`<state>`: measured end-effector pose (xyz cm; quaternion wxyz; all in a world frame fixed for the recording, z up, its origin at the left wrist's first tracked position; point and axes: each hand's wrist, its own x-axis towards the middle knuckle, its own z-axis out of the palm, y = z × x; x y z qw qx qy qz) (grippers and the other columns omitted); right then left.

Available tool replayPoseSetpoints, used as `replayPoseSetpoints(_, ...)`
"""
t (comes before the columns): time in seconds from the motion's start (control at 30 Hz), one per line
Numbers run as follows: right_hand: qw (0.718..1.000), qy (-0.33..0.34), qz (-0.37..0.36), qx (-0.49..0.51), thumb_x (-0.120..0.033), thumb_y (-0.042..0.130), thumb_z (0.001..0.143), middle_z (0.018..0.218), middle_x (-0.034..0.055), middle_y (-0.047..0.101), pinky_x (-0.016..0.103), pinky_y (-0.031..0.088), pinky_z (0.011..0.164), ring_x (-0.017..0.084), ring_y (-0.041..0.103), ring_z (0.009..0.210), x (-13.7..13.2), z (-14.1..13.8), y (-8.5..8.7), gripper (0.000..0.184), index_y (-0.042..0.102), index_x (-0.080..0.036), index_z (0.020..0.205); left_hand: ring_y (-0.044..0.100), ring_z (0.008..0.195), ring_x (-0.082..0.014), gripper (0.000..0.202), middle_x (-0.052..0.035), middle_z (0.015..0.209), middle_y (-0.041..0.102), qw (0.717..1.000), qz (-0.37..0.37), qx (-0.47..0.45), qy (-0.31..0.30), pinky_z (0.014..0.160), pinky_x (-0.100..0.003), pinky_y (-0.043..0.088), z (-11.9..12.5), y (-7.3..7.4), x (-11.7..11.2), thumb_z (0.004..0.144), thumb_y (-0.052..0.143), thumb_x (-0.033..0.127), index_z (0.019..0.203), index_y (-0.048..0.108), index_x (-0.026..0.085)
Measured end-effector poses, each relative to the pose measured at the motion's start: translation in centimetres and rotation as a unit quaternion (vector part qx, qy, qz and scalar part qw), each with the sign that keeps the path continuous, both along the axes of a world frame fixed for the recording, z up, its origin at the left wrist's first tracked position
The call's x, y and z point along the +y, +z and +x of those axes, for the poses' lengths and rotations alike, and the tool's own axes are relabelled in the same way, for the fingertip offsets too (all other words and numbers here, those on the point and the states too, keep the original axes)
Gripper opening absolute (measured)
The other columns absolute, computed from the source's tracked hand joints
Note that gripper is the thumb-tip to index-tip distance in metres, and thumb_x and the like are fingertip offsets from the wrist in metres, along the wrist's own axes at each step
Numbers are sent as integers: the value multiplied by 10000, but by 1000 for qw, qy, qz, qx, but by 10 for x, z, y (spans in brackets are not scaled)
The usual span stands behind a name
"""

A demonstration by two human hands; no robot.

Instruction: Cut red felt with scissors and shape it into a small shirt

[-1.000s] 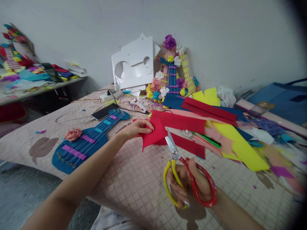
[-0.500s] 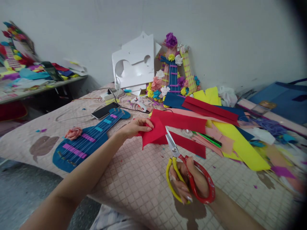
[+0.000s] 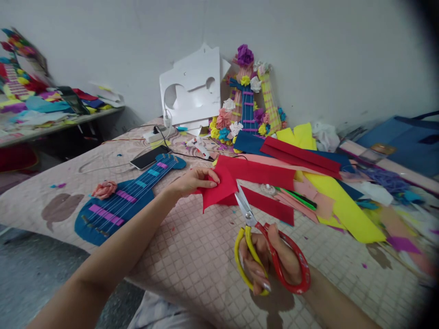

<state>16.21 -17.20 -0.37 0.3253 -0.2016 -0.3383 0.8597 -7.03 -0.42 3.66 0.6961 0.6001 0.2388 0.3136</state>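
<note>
1. Here, stretching the left arm [image 3: 133, 237] forward, pinching a red sheet [image 3: 224, 186] between thumb and fingertips of the left hand [image 3: 192, 183].
2. Gripping scissors [image 3: 250, 219] in the right hand [image 3: 286, 255], with thumb inside the red loop [image 3: 303, 270] and fingers curled through the yellow loop [image 3: 239, 258].
3. Aiming narrowly parted blades [image 3: 244, 203] forward-left from the right fingers, along the scissors' long axis.
4. Spreading the sheet rightward from the left fingertips, pointing one corner bodyward.

Your left forearm [image 3: 137, 240], at seven o'clock, and right forearm [image 3: 332, 305], at five, are bare. Your nails [image 3: 266, 287] look glossy. You wear pale, faintly checked cloth [image 3: 157, 314] toward half past six.
</note>
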Motion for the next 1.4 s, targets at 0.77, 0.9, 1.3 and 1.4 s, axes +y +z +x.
replayPoseSetpoints(0.77, 1000, -5, 9, -26, -783, 256, 803, 563, -15, 507, 319, 526, 503, 95, 477, 414, 3, 5, 1, 758, 592, -111, 904, 571, 676, -87, 186, -59, 785, 689, 995, 97, 22, 27, 575, -157, 441, 2, 0, -1, 678, 783, 287, 767, 737, 131)
replayPoseSetpoints(0.9, 1000, 5, -1, -29, -807, 270, 777, 566, -22, 498, 313, 518, 505, 96, 481, 412, 3, 5, 1, 767, 584, -117, 896, 571, 676, -89, 184, -50, 754, 686, 994, 107, 28, 15, 587, -166, 443, 3, 2, -4, 681, 781, 287, 773, 738, 134)
replayPoseSetpoints(1.3, 1000, -3, -24, -8, -820, 322, 746, 493, -42, 469, 258, 491, 404, 69, 423, 330, 5, 1, 2, 736, 555, -123, 787, 570, 677, -95, 180, -52, 744, 684, 991, 132, 36, 14, 600, -174, 448, 2, -1, 0, 688, 774, 295, 770, 739, 140)
replayPoseSetpoints(1.4, 999, 2, -35, -3, -831, 325, 731, 465, -57, 449, 238, 470, 370, 62, 401, 305, 6, 0, 2, 730, 544, -135, 764, 578, 689, -98, 188, -50, 741, 686, 990, 136, 33, 20, 616, -177, 454, 2, 0, 0, 679, 780, 306, 761, 739, 142)
